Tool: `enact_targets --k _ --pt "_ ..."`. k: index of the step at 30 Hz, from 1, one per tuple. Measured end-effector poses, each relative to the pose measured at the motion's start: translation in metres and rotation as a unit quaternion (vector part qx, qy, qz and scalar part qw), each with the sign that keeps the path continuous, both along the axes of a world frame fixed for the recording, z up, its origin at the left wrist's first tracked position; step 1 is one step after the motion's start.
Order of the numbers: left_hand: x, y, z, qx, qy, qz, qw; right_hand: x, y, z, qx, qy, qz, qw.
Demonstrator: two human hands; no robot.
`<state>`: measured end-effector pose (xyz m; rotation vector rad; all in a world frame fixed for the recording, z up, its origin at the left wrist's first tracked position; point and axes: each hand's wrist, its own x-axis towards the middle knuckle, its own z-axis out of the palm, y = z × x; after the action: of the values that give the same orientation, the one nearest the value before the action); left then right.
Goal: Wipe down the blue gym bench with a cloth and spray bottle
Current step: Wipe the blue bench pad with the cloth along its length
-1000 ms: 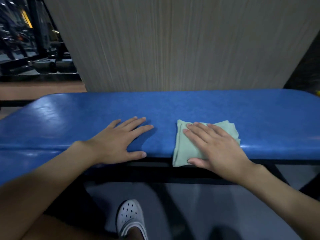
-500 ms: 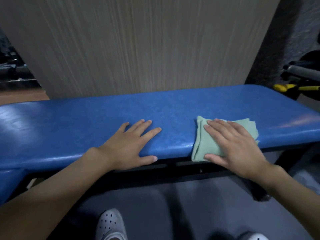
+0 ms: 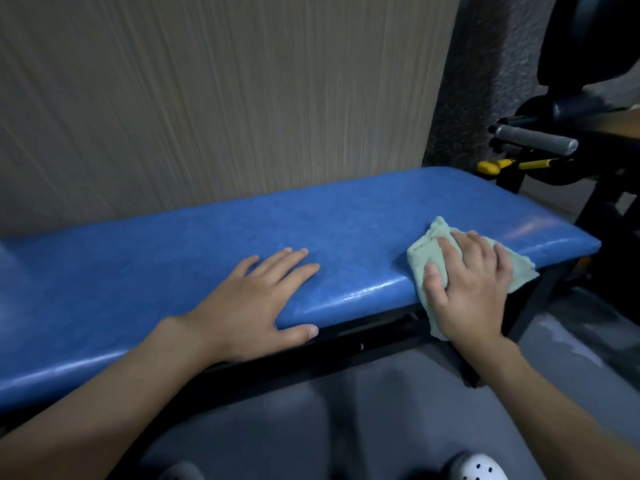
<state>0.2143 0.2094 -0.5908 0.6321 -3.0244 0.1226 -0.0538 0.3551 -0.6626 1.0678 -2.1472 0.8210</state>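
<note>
dim light, soft glare on the bench (image 3: 363, 292) edge (corners blurred, wide-angle bent).

A single wide-angle camera, worn on the head, looks forward and down. It sits close above the blue bench (image 3: 311, 237), facing a wall (image 3: 207, 98).

We are losing the desk (image 3: 156, 271) past the left edge. Our right hand (image 3: 467, 289) is covering most of the cloth (image 3: 425, 252).
</note>
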Motion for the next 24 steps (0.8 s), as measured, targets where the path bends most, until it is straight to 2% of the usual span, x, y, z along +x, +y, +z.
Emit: enact_targets --k 2,3,7,13,17,20,22,24 --pt "-0.028 0.005 -0.002 0.011 0.002 -0.005 1.0 0.021 -0.018 0.0 -0.068 -0.072 -0.054 0.994" --pt "-0.043 0.007 -0.003 0.02 0.002 -0.006 1.0 0.029 -0.023 -0.002 -0.076 -0.079 -0.054 0.993" --pt "-0.085 0.015 -0.001 -0.004 -0.018 -0.012 1.0 0.003 -0.004 -0.004 -0.025 0.019 0.04 0.999" --pt "-0.12 0.023 -0.001 -0.013 -0.001 -0.028 1.0 -0.071 0.021 0.003 -0.024 -0.022 -0.011 0.999" --pt "-0.139 0.026 0.007 -0.016 -0.03 -0.024 0.999 -0.12 0.036 0.023 0.016 -0.132 -0.082 0.988" --pt "-0.152 0.028 0.015 -0.045 -0.024 -0.023 0.998 -0.133 0.035 0.04 0.059 -0.239 -0.153 0.957" --pt "-0.163 0.028 0.019 -0.045 -0.004 -0.018 0.999 -0.126 0.03 0.042 0.073 -0.263 -0.203 0.94" --pt "-0.178 0.024 0.021 -0.017 0.029 -0.021 0.999 -0.12 0.026 0.039 0.034 -0.265 -0.212 0.94"
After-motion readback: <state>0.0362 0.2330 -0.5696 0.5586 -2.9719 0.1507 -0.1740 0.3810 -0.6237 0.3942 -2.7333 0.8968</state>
